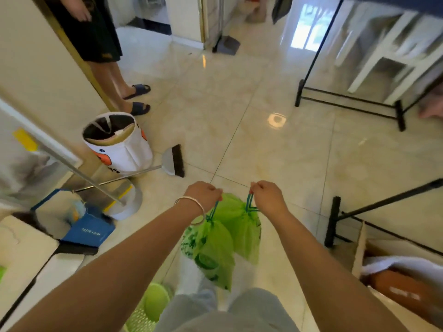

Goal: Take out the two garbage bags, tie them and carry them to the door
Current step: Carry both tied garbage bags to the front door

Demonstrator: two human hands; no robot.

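Two tied green bags carried out in front, one per hand.

The left hand (203, 195) pinches the blue drawstring loop (214, 209) of one crinkly green plastic garbage bag (214, 252); the right hand (268, 197) pinches the loop of the other green bag (247, 231). Each grip is curled tight. Both bags hang touching above the glossy cream tiled floor (263, 144), probably held forward to stay clear of the legs while walking to the door.

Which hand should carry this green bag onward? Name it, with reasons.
Either: left hand and right hand each pinch a blue drawstring of the green bag. Probably right; the broom and white bin crowd the left.
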